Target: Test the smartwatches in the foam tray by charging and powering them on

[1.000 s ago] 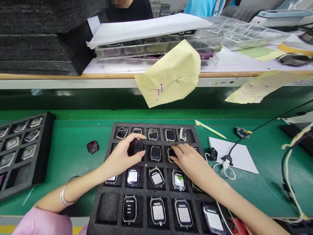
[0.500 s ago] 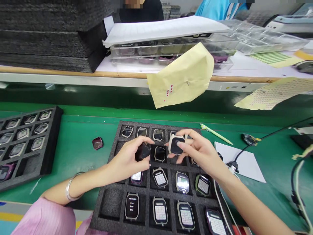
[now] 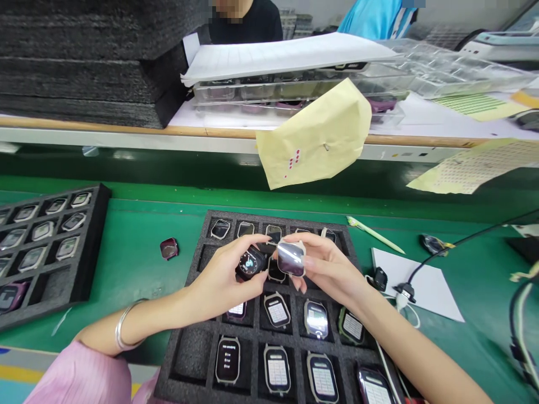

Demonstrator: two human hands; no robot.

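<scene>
**A:** what changed since a moment ago?

**B:** left hand (image 3: 219,280) grip is closed on the dark watch (image 3: 251,262), and its screen's lit now. Right hand (image 3: 332,270) pinches the pale watch (image 3: 291,258) (tilted since, all glare). They're nearly touching, above the foam tray (image 3: 191,350) on the worktop (image 3: 126,269).

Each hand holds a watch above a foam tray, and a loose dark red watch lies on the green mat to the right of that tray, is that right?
Not quite. The head view shows the red watch on the mat left of the tray, not right. The rest holds: the left hand holds a dark watch, the right hand a pale watch.
</scene>
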